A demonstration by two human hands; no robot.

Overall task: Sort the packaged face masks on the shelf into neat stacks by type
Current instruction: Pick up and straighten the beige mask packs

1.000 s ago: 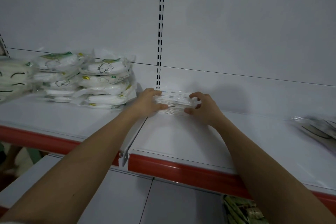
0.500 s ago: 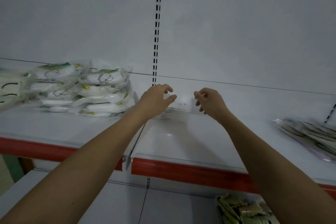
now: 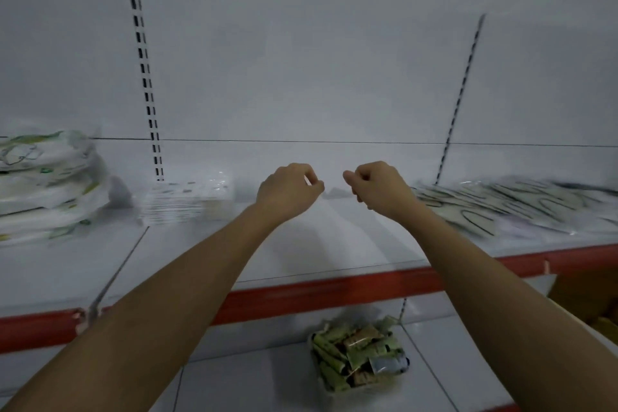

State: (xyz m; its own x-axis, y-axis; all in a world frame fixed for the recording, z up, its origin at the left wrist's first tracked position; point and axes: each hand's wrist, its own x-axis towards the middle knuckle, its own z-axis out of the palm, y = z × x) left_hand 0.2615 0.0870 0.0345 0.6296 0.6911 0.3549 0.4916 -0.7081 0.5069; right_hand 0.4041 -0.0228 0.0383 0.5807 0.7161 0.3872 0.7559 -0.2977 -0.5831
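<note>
A neat stack of flat clear mask packs (image 3: 187, 201) lies on the white shelf (image 3: 317, 244) by the slotted upright. To its left stands a bulky pile of white-and-green mask packs (image 3: 46, 184). A loose spread of clear packs with black ear loops (image 3: 508, 204) covers the shelf's right end. My left hand (image 3: 289, 189) and my right hand (image 3: 378, 187) hover side by side above the bare middle of the shelf, between the clear stack and the right spread. Both have loosely curled fingers and hold nothing.
The shelf's front edge carries a red strip (image 3: 334, 288). On the lower shelf sits a clear tray of green and brown sachets (image 3: 357, 358). A brown cardboard box (image 3: 588, 298) shows at the lower right. The white back panel has two slotted uprights.
Both hands let go of the clear stack and moved right, away from it. The view swung right, bringing the black-loop packs into fuller sight.
</note>
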